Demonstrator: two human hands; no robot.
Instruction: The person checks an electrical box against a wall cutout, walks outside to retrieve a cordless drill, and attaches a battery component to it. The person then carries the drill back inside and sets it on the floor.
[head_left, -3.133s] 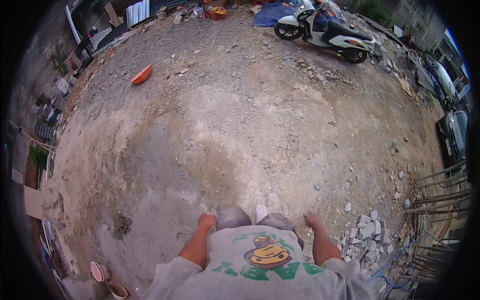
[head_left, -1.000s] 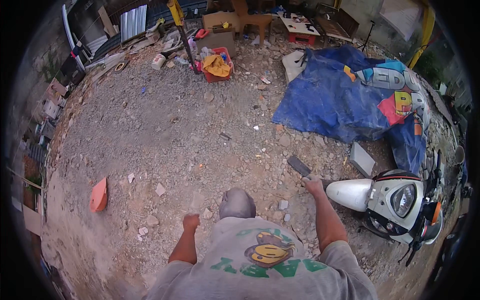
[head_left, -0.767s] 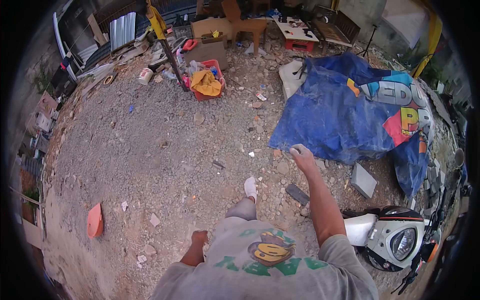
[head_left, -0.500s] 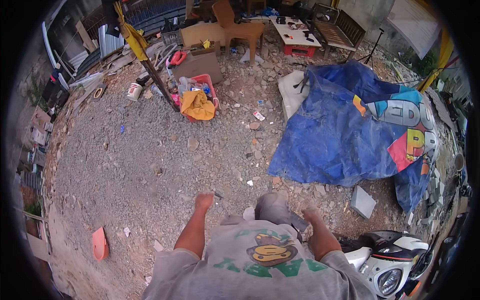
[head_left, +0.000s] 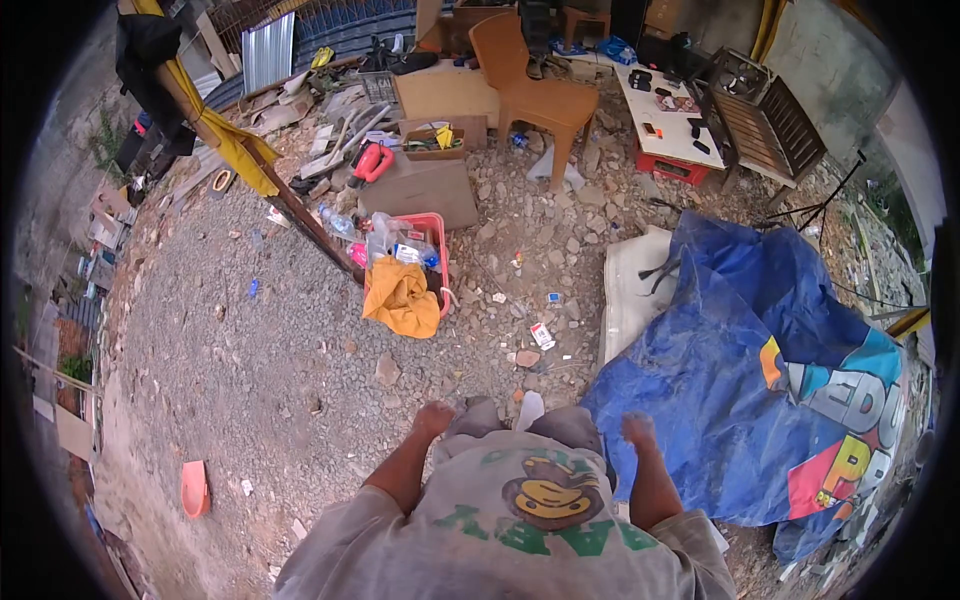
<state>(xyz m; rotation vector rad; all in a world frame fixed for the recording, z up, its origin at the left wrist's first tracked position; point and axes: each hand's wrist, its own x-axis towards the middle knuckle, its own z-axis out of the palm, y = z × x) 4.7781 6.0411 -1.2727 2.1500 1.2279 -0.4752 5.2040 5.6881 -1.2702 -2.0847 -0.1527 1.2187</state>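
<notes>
My left hand point(head_left: 435, 417) hangs beside my left thigh over the gravel, its fingers loosely curled and too small to read clearly. My right hand point(head_left: 638, 430) is blurred, in front of the left edge of the blue tarp point(head_left: 690, 390) from this view; contact with it does not show. Ahead of my left hand stands a red basket point(head_left: 437, 235) with plastic bottles and bags, an orange-yellow cloth point(head_left: 402, 298) draped over its near side. A small red and white packet point(head_left: 542, 336) lies on the stones ahead of my feet.
A brown plastic chair point(head_left: 540, 95) stands ahead, left of a low white table point(head_left: 672, 125) and a wooden bench point(head_left: 775, 130). A slanted post wrapped in yellow cloth point(head_left: 225, 140) rises left of the basket. An orange scoop-like piece point(head_left: 196, 489) lies far left. Rubble covers the ground.
The basket, chair, table and tarp have come nearer as I moved forward. The scooter has left the view. My hands have swung beside my body.
</notes>
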